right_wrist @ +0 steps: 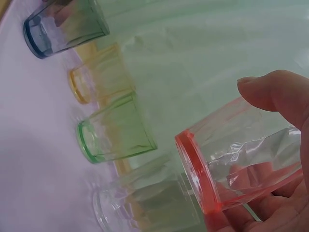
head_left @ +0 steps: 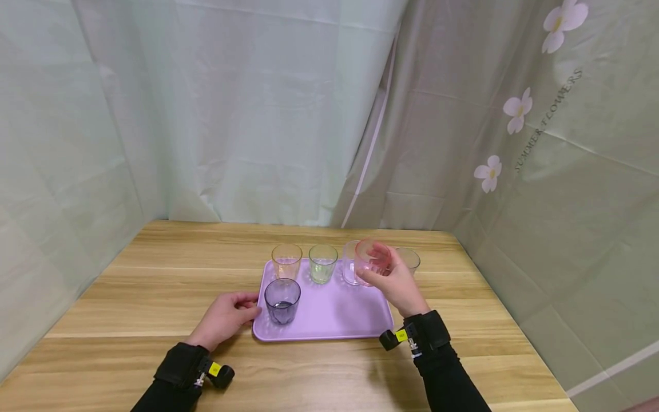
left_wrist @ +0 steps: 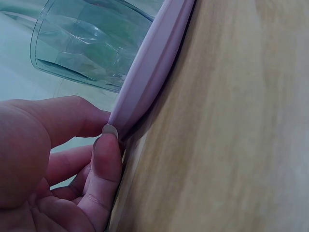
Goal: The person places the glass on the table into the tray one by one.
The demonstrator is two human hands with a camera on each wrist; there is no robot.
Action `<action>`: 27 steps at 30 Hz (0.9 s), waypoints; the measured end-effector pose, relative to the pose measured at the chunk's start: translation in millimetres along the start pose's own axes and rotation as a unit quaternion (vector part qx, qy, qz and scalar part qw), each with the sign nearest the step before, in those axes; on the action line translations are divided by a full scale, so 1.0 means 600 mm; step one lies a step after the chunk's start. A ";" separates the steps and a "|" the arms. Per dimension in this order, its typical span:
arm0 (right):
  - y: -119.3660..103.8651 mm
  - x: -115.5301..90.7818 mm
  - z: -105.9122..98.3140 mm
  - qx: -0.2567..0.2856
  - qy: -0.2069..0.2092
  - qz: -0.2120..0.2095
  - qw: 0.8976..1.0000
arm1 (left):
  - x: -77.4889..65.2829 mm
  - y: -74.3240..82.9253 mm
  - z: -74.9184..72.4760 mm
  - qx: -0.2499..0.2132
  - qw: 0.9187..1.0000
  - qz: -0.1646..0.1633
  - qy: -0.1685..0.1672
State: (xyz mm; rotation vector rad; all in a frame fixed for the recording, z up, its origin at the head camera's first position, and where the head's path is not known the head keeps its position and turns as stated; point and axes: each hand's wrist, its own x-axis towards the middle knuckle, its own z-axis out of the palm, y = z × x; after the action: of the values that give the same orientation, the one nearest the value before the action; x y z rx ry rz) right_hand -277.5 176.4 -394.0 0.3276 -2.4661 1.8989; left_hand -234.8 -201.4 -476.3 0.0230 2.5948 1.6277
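Observation:
A purple tray (head_left: pixel 334 315) lies on the table. My left hand (head_left: pixel 226 316) is at its left edge, thumb and forefinger pinching the tray's rim (left_wrist: pixel 149 67). My right hand (head_left: pixel 400 284) grips a pink tumbler (head_left: pixel 372 257), raised over the tray's right back part; in the right wrist view the tumbler's pink base (right_wrist: pixel 197 169) points away from the palm. On the tray stand a dark grey-blue tumbler (head_left: pixel 282 302) at the front left, and a yellow one (head_left: pixel 286 262), a green one (head_left: pixel 322 264) and a colourless one (head_left: pixel 348 264) along the back.
Another colourless tumbler (head_left: pixel 410 259) stands just beyond my right hand, partly hidden by it, near the tray's right end. The wooden table (head_left: pixel 170 274) extends on all sides of the tray. Hanging curtains (head_left: pixel 268 114) close off the back and both sides.

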 end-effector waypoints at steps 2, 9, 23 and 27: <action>0.000 -0.002 0.003 0.001 -0.003 -0.001 1.000 | 0.000 0.001 0.000 0.000 1.000 -0.002 0.001; 0.004 -0.003 0.012 -0.009 -0.006 -0.001 1.000 | -0.001 0.003 0.001 0.003 1.000 -0.004 0.000; 0.018 -0.008 0.038 0.026 -0.019 0.011 0.999 | 0.000 0.002 0.000 0.000 1.000 -0.006 -0.001; 0.022 -0.009 0.048 0.030 -0.019 0.013 0.999 | -0.001 0.002 0.000 -0.004 1.000 -0.008 -0.001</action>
State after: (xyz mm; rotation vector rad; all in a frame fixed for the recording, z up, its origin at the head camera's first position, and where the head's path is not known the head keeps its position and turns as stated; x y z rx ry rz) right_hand -271.4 153.0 -415.1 0.3383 -2.4524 1.9998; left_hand -234.2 -200.7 -475.1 0.0023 2.5791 1.6322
